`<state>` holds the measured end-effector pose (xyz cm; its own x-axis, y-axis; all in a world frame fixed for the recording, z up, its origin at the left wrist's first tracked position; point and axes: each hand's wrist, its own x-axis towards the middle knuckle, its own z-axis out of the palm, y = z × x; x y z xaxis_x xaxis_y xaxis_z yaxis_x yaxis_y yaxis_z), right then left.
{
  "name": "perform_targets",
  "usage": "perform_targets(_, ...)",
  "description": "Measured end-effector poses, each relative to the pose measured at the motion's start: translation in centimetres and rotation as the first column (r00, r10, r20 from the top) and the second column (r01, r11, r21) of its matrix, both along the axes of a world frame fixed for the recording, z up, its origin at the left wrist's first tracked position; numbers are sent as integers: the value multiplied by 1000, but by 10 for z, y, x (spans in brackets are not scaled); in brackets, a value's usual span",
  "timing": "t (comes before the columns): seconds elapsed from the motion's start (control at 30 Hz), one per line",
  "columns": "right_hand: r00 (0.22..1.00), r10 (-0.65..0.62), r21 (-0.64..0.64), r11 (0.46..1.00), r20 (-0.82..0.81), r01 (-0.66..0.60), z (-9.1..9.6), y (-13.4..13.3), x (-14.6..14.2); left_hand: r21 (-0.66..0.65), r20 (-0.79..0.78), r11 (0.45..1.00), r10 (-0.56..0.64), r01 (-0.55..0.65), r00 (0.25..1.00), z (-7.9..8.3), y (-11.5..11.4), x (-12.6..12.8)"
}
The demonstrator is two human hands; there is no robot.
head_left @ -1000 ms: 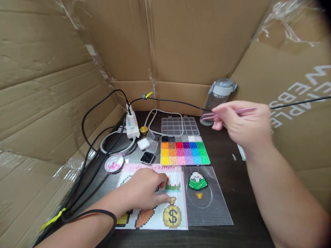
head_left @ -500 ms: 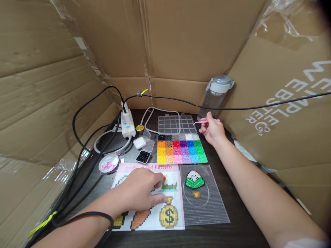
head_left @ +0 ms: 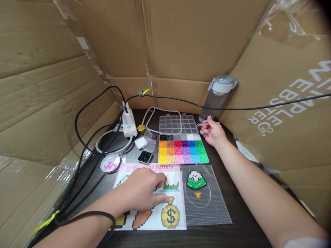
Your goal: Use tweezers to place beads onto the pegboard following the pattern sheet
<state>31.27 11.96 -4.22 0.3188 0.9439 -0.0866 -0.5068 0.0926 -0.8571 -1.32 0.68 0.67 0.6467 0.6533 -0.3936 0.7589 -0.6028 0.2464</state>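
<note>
My left hand [head_left: 143,187] rests on the printed bead pattern sheet [head_left: 156,220], thumb and forefinger apart with nothing between them. The thumb tip lies beside the money bag picture [head_left: 170,216]; the hand covers other pictures. Out beyond the bead box, my right hand [head_left: 214,133] grips pink tweezers [head_left: 201,124], their tips toward the left. Any bead at the tips is too small to tell. A clear pegboard [head_left: 219,206] lies right of the sheet, bearing a green and white rice dumpling bead figure [head_left: 196,180] and a small yellow-orange bead patch [head_left: 198,195].
Behind the sheet sits the compartment box [head_left: 181,163] of coloured beads, its clear lid [head_left: 165,120] folded back. Small boxes of black beads [head_left: 144,157] and white beads [head_left: 141,142], a dish [head_left: 117,162] of pink beads, a power strip [head_left: 128,124], cables and a water bottle [head_left: 216,98] stand around.
The whole view has shifted slightly. The tweezers now show two parted tips, having turned a little in my right hand. My left hand keeps its place on the sheet.
</note>
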Motion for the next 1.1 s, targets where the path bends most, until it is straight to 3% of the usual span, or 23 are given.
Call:
perform_targets(0.33,989,144,-53,988,-18,-145,2,3,10,-2,-13,1000,-5,5,1000,-1,0,1)
perform_targets(1.1,975,223,-35,974,19,-222,-16,12,21,-22,9,999,24,-24,1000,2,-3,-1)
